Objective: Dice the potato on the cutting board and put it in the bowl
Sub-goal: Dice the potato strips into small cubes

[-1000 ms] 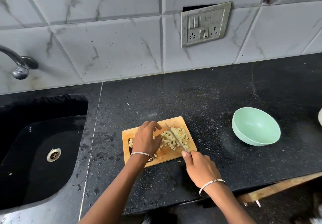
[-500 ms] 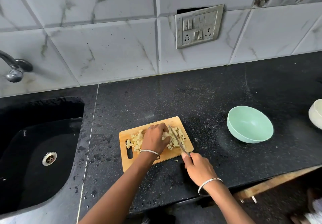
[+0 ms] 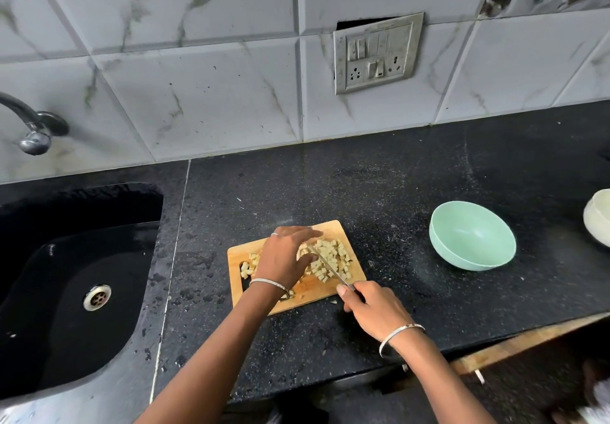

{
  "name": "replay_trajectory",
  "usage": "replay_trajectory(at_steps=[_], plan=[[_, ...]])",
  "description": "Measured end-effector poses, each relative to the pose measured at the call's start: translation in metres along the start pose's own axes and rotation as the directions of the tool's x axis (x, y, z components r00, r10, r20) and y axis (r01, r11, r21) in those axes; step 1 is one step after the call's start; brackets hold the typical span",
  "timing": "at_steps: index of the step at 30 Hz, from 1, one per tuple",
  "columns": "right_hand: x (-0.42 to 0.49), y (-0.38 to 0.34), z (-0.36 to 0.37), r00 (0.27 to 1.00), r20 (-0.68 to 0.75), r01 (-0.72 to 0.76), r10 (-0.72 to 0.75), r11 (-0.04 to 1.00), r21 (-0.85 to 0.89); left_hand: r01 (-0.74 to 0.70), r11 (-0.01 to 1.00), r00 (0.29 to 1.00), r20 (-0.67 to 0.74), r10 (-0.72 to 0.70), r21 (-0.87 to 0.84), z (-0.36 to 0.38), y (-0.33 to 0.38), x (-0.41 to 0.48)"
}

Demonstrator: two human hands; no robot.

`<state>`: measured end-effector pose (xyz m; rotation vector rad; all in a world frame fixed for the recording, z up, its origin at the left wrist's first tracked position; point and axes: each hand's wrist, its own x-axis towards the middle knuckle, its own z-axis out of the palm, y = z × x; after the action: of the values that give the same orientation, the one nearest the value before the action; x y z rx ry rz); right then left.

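Potato dice (image 3: 333, 257) lie heaped, cut by one knife (image 3: 326, 267) whose handle is gripped by the right hand (image 3: 376, 311), nearest of all. The heap is held on the one board (image 3: 313, 295) by the left hand (image 3: 284, 258), fingers curled over it. Two bowls are set beyond, rightward: green bowl (image 3: 472, 235), white bowl (image 3: 598, 217)

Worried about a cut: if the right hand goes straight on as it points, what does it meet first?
Probably the left hand: the knife tip sits by its fingers, over the diced potato.
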<state>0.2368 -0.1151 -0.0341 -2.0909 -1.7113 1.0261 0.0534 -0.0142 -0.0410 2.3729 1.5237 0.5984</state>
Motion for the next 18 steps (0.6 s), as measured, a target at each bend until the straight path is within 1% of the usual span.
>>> replay_trajectory(at_steps=[2, 6, 8, 10, 12, 13, 16, 18], plan=[[-0.003, -0.001, -0.006, 1.000, 0.012, 0.025, -0.025, 1.000, -0.002, -0.065, 0.997, 0.997, 0.047, 0.063, 0.045, -0.001, 0.001, 0.003], [-0.008, 0.010, -0.025, 0.998, 0.049, 0.040, -0.039, 0.999, -0.023, -0.021, 0.993, 0.993, 0.114, 0.008, 0.114, 0.000, -0.006, 0.009], [-0.012, 0.020, -0.039, 0.995, 0.095, 0.025, -0.026, 1.000, 0.012, 0.007, 0.989, 0.993, 0.116, -0.024, 0.148, -0.001, -0.009, 0.010], [-0.015, 0.030, -0.053, 0.995, 0.096, -0.019, 0.012, 0.997, 0.076, 0.053, 0.991, 0.994, 0.093, -0.065, 0.123, -0.001, -0.013, 0.010], [-0.013, 0.041, -0.061, 0.998, 0.011, -0.059, 0.058, 0.994, 0.096, 0.075, 0.995, 0.994, 0.080, -0.080, 0.069, 0.001, -0.014, 0.010], [-0.009, 0.046, -0.060, 0.996, -0.055, -0.071, 0.073, 0.996, 0.051, 0.064, 0.997, 0.994, 0.082, -0.067, 0.037, 0.002, -0.014, 0.008], [0.003, 0.055, -0.047, 0.960, -0.257, -0.162, 0.110, 0.968, -0.191, 0.013, 1.000, 0.996, 0.089, -0.010, -0.028, 0.006, -0.007, 0.002], [0.009, 0.053, -0.037, 0.942, -0.319, -0.195, 0.109, 0.947, -0.253, 0.008, 0.999, 0.997, 0.075, -0.005, -0.047, 0.008, -0.002, -0.002]])
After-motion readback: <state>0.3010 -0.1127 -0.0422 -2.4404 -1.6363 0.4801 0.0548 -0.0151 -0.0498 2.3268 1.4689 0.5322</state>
